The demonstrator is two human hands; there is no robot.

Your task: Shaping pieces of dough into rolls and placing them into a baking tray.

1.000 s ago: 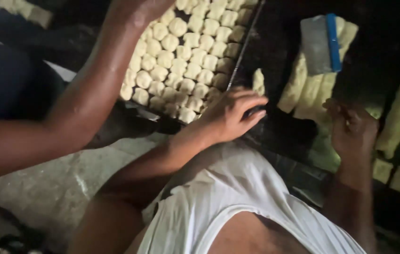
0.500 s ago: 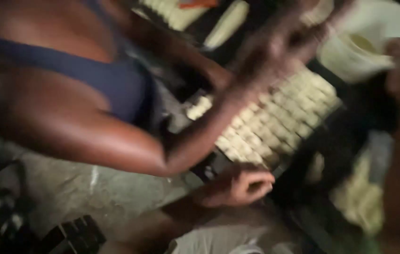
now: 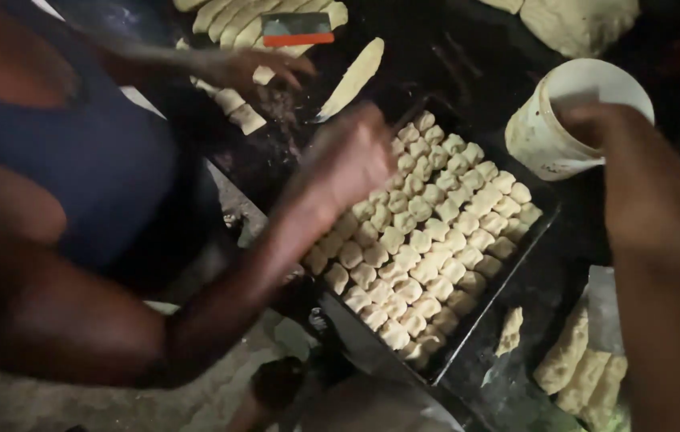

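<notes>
The right hand (image 3: 600, 132) holds the rim of the white cup (image 3: 544, 136), fingers closed on it; the cup stands upright just beside the far corner of the tray (image 3: 494, 302) of dough pieces (image 3: 428, 240); the left hand (image 3: 276, 384) is low, dark and well apart from the cup, and I cannot tell its grip; a co-worker's hand (image 3: 348, 160) hovers over the tray.

Right hand (image 3: 596, 128) extended forward, fingers curled; left hand (image 3: 276, 382) low, dim, unclear.
</notes>
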